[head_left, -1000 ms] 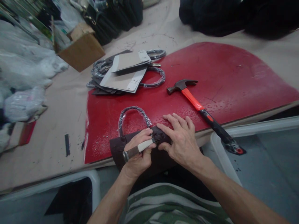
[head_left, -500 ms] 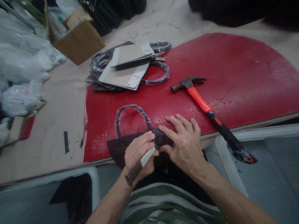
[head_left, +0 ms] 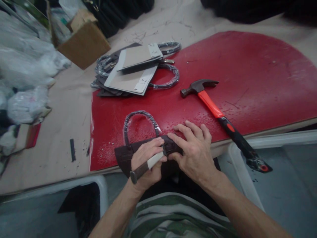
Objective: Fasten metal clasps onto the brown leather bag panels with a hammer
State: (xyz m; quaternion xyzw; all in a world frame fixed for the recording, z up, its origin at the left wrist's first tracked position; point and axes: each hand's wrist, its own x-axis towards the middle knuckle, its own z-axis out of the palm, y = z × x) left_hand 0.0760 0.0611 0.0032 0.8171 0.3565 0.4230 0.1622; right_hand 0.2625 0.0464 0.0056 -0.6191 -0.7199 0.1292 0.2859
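Two bins flank your lap, the left bin (head_left: 102,195) and the right bin (head_left: 244,180), each cut off by the frame. Between them, at the near edge of the red mat (head_left: 252,69), is the dark panel (head_left: 123,156), its plastic-wrapped handle (head_left: 141,112) arching away and its near part lost below your hands. Your left hand (head_left: 144,154) is closed around the white-and-brown tool (head_left: 146,167), its tip hard to make out; your right hand (head_left: 194,151) is half open, fingers spread, thumb and forefinger on the panel's right end. Rightward, the hammer (head_left: 210,105) lies with its grip jutting over the right bin. Farther left sits the stack of boards (head_left: 135,79), then a cardboard box (head_left: 85,46) and blurred dark bags (head_left: 117,15).
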